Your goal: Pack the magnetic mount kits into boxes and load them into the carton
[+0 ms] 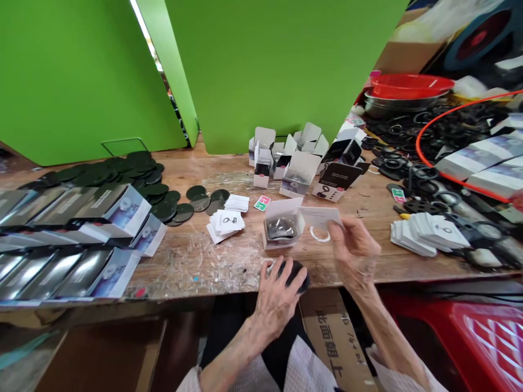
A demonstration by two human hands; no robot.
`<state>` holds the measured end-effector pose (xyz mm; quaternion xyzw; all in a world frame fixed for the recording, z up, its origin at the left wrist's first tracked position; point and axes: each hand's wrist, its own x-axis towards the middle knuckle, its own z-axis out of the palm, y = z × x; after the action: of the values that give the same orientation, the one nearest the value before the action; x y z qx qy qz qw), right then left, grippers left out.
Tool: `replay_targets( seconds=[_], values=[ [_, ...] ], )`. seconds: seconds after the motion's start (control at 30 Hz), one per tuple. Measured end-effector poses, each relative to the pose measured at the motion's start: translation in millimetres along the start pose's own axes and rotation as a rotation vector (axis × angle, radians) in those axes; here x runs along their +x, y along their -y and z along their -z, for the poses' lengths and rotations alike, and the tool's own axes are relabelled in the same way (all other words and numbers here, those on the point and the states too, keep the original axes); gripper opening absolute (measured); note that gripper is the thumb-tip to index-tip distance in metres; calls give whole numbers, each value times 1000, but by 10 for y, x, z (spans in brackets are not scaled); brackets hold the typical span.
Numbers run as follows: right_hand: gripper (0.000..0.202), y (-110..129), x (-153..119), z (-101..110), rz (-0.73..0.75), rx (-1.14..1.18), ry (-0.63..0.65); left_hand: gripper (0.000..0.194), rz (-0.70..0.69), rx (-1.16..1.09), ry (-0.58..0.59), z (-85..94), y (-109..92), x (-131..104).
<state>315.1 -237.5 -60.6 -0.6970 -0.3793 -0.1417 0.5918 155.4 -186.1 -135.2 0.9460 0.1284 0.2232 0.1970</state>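
Note:
An open white box [281,224] stands near the table's front edge, with a dark, shiny wrapped item inside. Just below it, my left hand [278,296] rests with spread fingers over a round black piece [295,276], gripping it at the table edge. My right hand [353,247], to the right of the box, pinches a white paper slip [318,216] that reaches to the box's raised flap. Beneath the slip lies a white ring [320,234]. Printed white leaflets [227,222] are stacked left of the box, near a small red and green card [262,203].
Several open boxes [296,173] stand behind. Black discs [165,207] and stacked closed boxes [122,212] fill the left. At right are more leaflets [429,233], black parts [425,179], a red basin [411,85] and a red stool [461,332]. Green panels [278,71] rise behind.

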Motion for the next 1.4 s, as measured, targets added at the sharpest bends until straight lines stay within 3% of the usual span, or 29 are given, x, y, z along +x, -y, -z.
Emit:
replay_targets(
  seconds=[0.07, 0.13, 0.27, 0.33, 0.43, 0.57, 0.63, 0.7, 0.8, 0.9, 1.0, 1.1, 1.23, 1.3, 1.4],
  values=[
    [17, 23, -80, 218, -131, -66, -1, 41, 121, -186, -83, 119, -11, 46],
    [22, 48, -227, 367, -240, -119, 22, 32, 350, -486, -163, 275, -46, 100],
    [30, 169, -592, 360, -513, 8, 188, 34, 716, -1148, -228, 481, -140, 205],
    [33, 257, -745, 259, -666, 176, 262, 41, 795, -1283, -272, 489, -179, 228],
    [36, 364, -856, 137, -758, 317, 322, 41, 790, -1190, -311, 461, -187, 240],
    [30, 421, -654, 132, -620, 279, 281, 44, 740, -839, -517, 478, -35, 382],
    [22, 408, -408, 123, -410, 171, 174, 50, 701, -756, -605, 477, 83, 519],
    [15, 354, -135, 53, -121, 47, 133, 48, 657, -827, -584, 442, 187, 653],
    [19, 188, 181, -150, 324, -154, 299, 37, 642, -1010, -512, 360, 278, 769],
    [30, -6, 282, -336, 554, -395, 451, 37, 651, -1073, -514, 319, 308, 780],
    [34, -100, 216, -411, 582, -460, 394, 37, 654, -1110, -495, 334, 312, 763],
    [25, -59, 122, -399, 610, -501, 298, 34, 669, -1148, -488, 360, 312, 763],
    [21, 13, 74, -318, 625, -478, 397, 39, 650, -1106, -507, 369, 304, 750],
    [26, -21, 61, -261, 507, -329, 390, 43, 592, -1049, -528, 371, 293, 724],
    [33, -140, 10, -208, 84, -32, 295, 40, 483, -887, -544, 380, 276, 677]
  ],
)
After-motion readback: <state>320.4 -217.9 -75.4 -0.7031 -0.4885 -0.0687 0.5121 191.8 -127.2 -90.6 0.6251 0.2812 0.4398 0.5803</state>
